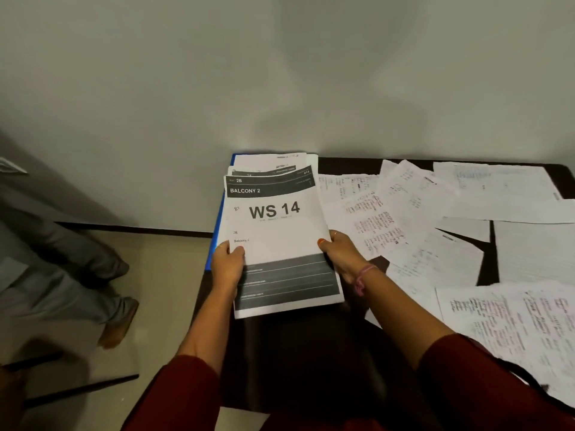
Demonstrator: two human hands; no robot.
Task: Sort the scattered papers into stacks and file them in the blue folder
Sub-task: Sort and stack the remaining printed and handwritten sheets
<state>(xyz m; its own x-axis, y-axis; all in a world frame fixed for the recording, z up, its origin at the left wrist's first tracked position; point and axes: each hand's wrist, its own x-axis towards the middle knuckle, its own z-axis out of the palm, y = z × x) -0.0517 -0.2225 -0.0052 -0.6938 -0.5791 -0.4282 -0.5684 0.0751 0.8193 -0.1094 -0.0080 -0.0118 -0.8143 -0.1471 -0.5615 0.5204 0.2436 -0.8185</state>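
Observation:
A stack of printed sheets, its top page reading "BALCONY 2" and "WS 14", is held over the left end of the dark table. My left hand grips the stack's left edge, thumb on top. My right hand grips its right edge, thumb on the page. Under the stack lies the blue folder, only its left edge showing, with more sheets resting on it near the wall. Scattered papers with printed and handwritten text cover the table to the right.
A grey wall rises just behind the table. At the left, a person's legs in grey trousers and brown shoes stand on the beige floor. More loose sheets lie near the table's front right.

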